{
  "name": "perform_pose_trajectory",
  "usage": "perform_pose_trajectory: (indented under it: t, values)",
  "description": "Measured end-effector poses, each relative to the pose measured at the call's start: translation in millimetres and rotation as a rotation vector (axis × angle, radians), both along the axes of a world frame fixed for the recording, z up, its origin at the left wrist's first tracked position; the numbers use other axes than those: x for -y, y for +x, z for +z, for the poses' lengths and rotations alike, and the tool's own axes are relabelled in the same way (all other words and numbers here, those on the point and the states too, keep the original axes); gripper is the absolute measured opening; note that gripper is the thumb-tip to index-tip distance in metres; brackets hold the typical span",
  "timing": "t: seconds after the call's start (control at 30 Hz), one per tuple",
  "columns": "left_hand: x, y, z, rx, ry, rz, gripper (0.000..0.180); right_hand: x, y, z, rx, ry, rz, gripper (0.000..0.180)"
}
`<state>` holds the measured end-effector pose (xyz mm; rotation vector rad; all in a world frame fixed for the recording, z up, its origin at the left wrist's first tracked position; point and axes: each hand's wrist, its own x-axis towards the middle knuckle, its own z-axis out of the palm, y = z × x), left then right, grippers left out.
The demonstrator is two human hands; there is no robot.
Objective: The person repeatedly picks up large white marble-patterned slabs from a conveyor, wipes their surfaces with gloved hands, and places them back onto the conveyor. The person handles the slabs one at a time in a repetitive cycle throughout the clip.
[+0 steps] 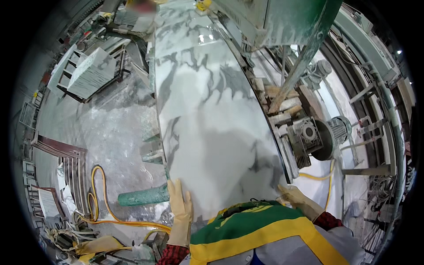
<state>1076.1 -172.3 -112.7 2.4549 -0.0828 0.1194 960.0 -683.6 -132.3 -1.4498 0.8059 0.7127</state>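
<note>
Green-and-yellow apron [256,223] nearest. Left hand [180,207], pale rubber glove, flat and open on the near left edge of the white grey-veined marble slab [207,110]. Right hand [295,197] at the slab's near right corner; grip unclear. Slab runs lengthwise away along the green saw machine [287,22]. Containers: none visible.

A long white stone slab [207,115] with grey veins lies flat on the machine bed [282,145], running away from the near edge toward the far end. A metal rail borders its right side, with short wooden blocks [282,104] stacked just beside it. The dusty grey floor [110,132] spreads to the left, carrying a green roller [143,195] near the slab's near corner, a looping yellow hose [99,194], and a stack of cut tiles [92,70] farther off.
</note>
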Motion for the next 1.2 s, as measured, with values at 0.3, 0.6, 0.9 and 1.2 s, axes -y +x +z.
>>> perform_pose_trajectory:
  t: [0.3, 0.6, 0.9, 1.2]
  values:
    - [62, 74, 41, 0.083, 0.458, -0.356, 0.065, -51, 129, 121, 0.712, -0.989, 0.724, 0.057]
    - [75, 89, 42, 0.111, 0.417, -0.312, 0.059, -100, 227, 22, 1.32, -1.128, 0.696, 0.072]
    - [66, 84, 38, 0.202, 0.428, -0.248, 0.055, -98, 257, 6, 1.354, -1.161, 0.715, 0.074]
    - [-41, -111, 17, 0.028, 0.482, 0.095, 0.051, -252, 192, -1, 1.336, -1.023, 0.944, 0.066]
